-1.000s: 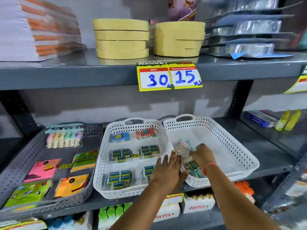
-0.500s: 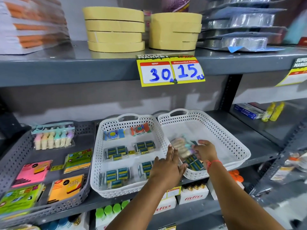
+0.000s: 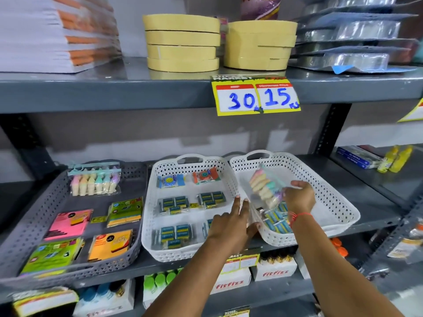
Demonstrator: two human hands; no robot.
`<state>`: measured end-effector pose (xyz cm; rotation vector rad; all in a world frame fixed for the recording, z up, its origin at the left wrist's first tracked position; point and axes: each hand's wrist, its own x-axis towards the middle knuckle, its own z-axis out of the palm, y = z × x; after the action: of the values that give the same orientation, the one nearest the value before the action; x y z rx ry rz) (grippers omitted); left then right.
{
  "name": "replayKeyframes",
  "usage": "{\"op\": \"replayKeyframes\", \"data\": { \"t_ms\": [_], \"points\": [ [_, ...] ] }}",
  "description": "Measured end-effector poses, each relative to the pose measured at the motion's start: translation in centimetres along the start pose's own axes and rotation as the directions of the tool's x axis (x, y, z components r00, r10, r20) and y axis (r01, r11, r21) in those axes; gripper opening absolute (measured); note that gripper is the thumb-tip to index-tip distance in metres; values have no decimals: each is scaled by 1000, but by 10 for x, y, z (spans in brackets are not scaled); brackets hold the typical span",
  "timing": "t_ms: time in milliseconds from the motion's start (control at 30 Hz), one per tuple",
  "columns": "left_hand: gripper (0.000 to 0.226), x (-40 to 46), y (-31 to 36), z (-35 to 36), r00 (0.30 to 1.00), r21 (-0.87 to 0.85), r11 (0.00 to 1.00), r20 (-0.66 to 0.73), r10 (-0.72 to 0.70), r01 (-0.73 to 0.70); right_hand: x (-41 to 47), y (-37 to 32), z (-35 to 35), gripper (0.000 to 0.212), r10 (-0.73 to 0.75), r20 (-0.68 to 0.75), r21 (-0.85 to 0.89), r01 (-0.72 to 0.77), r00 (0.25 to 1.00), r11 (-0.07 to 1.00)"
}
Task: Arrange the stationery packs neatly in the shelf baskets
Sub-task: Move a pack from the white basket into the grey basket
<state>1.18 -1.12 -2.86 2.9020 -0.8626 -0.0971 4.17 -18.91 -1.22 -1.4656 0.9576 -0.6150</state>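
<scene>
My right hand (image 3: 298, 197) grips a clear pack of pastel ice-cream-shaped erasers (image 3: 266, 187), lifted and tilted over the right white basket (image 3: 332, 193). Blue eraser packs (image 3: 278, 221) lie in that basket's near left corner. My left hand (image 3: 231, 221) rests with fingers together on the rims where the right basket meets the middle white basket (image 3: 151, 216), which holds several blue eraser packs in rows (image 3: 175, 203). A grey basket (image 3: 27, 225) at left holds a matching pastel pack (image 3: 95, 180) and sticky-note packs (image 3: 68, 223).
The upper shelf carries tape rolls (image 3: 183, 42), stacked paper (image 3: 45, 35) and blister packs (image 3: 357, 40), with a yellow price tag (image 3: 256, 94) on its edge. Yellow bottles (image 3: 397, 157) and a blue box (image 3: 358, 156) sit at right. Fitfizz boxes (image 3: 274, 271) stand below.
My right hand has raised the pastel eraser pack up out of the right basket's near corner. The left hand has stayed on the basket rims.
</scene>
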Motion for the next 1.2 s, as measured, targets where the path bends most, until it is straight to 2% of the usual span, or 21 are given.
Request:
{"op": "replayKeyframes", "data": {
  "t_ms": [100,167,267,333,367,533,633,767,867,1033,1100,1200],
  "points": [
    [70,-15,-20,-5,999,30,999,-21,-29,30,-11,-13,17,29,-90,-43,108,94,995,990],
    [72,-25,-33,-7,999,32,999,-36,-21,22,-19,-21,30,34,-145,-29,157,148,989,976],
    [74,-43,-58,-8,995,45,998,-93,-36,40,-43,-30,57,44,-199,116,254,164,973,953],
    [75,-56,-75,-7,990,57,996,-123,-66,73,-62,-33,75,48,-203,259,397,87,944,914],
    [76,-64,-85,-7,987,57,994,-137,-88,97,-74,-34,84,48,-198,324,413,50,925,909],
    [79,-99,-136,-15,963,69,964,-103,-250,258,-125,-27,122,49,-211,571,409,-52,794,911],
    [79,-119,-162,-18,930,87,926,-51,-364,367,-150,-21,143,47,-190,646,330,-47,739,943],
    [79,-145,-184,-12,903,127,895,-27,-428,428,-178,-12,169,47,-179,712,288,-50,678,956],
    [79,-160,-200,-12,894,121,887,-93,-438,446,-194,-5,189,47,-191,732,294,-50,654,955],
    [78,-186,-241,-20,840,73,842,-151,-521,535,-211,-4,224,44,-231,731,228,89,643,970],
    [86,-192,-255,-21,820,34,824,-131,-558,566,-217,-4,241,47,-215,719,148,156,661,977],
    [92,-193,-263,-20,834,-3,837,-89,-545,546,-221,3,261,46,-218,673,82,222,707,972]
  ]
}}
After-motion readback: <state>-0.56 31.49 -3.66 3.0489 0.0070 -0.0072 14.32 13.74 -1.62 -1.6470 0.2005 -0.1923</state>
